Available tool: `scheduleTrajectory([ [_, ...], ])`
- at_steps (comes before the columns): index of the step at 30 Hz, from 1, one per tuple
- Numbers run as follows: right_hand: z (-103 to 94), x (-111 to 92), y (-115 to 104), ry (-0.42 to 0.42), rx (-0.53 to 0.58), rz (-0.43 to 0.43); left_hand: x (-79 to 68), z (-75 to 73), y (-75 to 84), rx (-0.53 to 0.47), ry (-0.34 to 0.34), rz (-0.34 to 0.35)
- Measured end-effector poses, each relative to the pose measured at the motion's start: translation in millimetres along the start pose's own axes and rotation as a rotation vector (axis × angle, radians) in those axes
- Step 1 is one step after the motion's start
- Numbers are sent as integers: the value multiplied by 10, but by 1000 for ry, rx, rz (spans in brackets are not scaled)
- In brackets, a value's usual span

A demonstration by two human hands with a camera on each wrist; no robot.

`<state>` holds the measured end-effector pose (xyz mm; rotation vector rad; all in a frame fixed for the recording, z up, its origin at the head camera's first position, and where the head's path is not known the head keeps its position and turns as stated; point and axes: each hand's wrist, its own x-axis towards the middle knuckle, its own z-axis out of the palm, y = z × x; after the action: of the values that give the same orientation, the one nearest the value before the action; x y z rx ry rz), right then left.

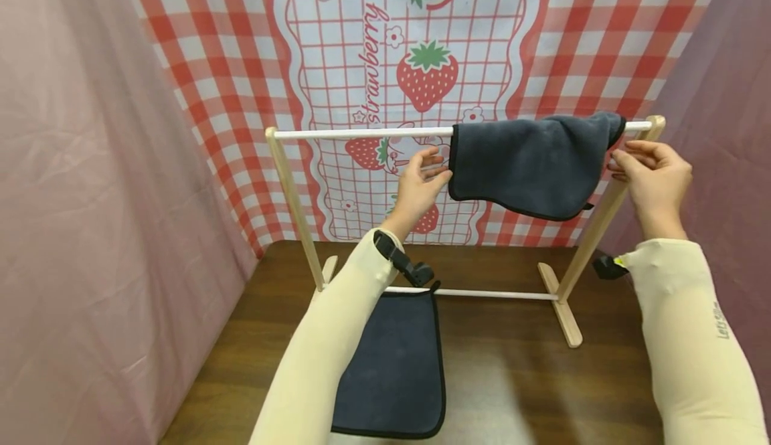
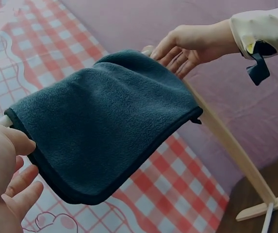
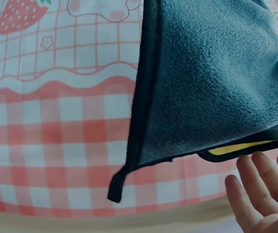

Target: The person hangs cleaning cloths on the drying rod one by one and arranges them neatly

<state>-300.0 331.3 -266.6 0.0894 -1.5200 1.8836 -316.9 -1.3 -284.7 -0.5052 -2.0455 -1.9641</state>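
Note:
A dark grey towel [image 1: 530, 164] with black edging is draped over the white top bar [image 1: 367, 133] of a small wooden rack, toward its right end. My left hand [image 1: 419, 184] is at the towel's left edge. In the left wrist view, its thumb [image 2: 22, 141] lies right at the black trim, fingers loosely spread. Beside the right edge is my right hand [image 1: 656, 174], with relaxed fingers [image 3: 260, 182] just under the trim in the right wrist view. A black loop [image 3: 117, 187] hangs from one corner, and a yellow strip [image 3: 243, 146] shows at the edge.
A second dark towel [image 1: 397, 365] lies flat on the brown wooden table [image 1: 494, 378], partly hidden by my left sleeve. The rack's lower bar [image 1: 494, 294] and wooden feet [image 1: 566, 321] stand behind it. A red checked strawberry cloth [image 1: 337, 57] hangs at the back, pink curtains [image 1: 90, 197] at the sides.

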Motion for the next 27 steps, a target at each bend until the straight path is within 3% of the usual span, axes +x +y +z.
scheduleTrajectory([
  [8, 3, 27, 43, -67, 174, 116, 10, 57, -48, 31, 18, 6],
  [21, 23, 100, 13, -82, 98, 171, 27, 87, -50, 33, 32, 43],
  [27, -6, 125, -84, -90, 158, 177, 37, 88, -47, -35, 27, 43],
])
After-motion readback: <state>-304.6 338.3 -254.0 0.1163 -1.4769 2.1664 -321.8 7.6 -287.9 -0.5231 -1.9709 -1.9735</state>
